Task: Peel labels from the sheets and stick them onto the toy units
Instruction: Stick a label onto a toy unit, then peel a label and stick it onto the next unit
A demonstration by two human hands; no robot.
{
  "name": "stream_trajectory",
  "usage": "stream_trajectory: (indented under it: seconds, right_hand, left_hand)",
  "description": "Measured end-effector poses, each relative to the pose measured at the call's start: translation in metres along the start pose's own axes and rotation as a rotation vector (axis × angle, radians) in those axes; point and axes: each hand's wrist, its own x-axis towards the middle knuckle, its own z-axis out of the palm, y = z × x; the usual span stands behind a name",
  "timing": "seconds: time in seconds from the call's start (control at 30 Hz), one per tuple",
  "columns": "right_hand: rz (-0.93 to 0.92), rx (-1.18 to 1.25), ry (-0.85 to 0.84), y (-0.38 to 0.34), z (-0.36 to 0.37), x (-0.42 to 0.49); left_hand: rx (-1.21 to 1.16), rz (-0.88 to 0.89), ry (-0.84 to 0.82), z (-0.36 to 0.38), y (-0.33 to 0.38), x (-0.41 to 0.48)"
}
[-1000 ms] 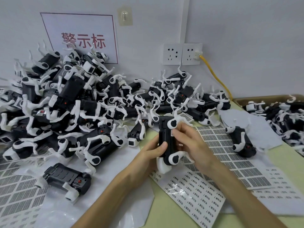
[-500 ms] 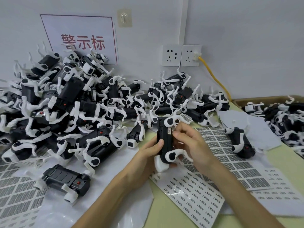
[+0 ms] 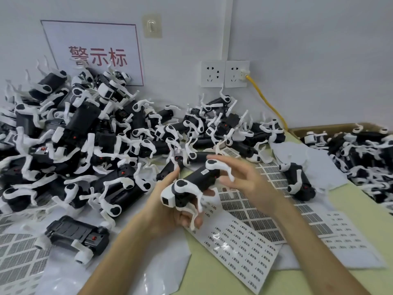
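Pressure is coming off the toy (image 3: 197,179): half a second ago the right hand (image 3: 248,177) was pinching it upright, and now I am watching that hand spreading its fingers and pulling away, holding nothing. The left hand (image 3: 170,211) is gripping the toy from below and tipping it flat above the sheet (image 3: 240,248). A small white label (image 3: 204,171) is showing on the black body, though blur is hiding whether it is fully seated, so I am judging this unit done.
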Motion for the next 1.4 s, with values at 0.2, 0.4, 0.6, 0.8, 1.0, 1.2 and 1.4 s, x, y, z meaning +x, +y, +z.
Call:
stream_trajectory:
  seconds: [0.2,0.4,0.6,0.8,1.0,1.2,1.4]
  right_hand:
    - [0.182,-0.002,0.018,-0.003,-0.009,-0.004]
    - [0.105,0.571,0.333,0.005,-0.035,0.003]
    - [-0.055,1.01,0.61,0.013,-0.066,-0.002]
    - [0.186,0.647,0.635,0.017,-0.037,0.006]
    - [0.207,0.45,0.564,0.02,-0.026,0.008]
    - [0.218,0.382,0.525,0.026,-0.025,0.01]
    - [0.23,0.33,0.504,0.028,-0.02,0.011]
  left_hand:
    - [0.079,0.072,0.286,0.002,-0.006,0.008]
    - [0.464,0.548,0.882,-0.011,-0.004,0.007]
    - [0.653,0.421,0.842,-0.012,-0.01,0.017]
    - [0.909,0.411,0.942,-0.021,-0.009,0.022]
    - [1.139,0.407,1.057,-0.023,-0.016,0.019]
    - [1.253,0.359,1.112,-0.028,-0.017,0.021]
    - [1.215,0.457,1.136,-0.034,-0.018,0.02]
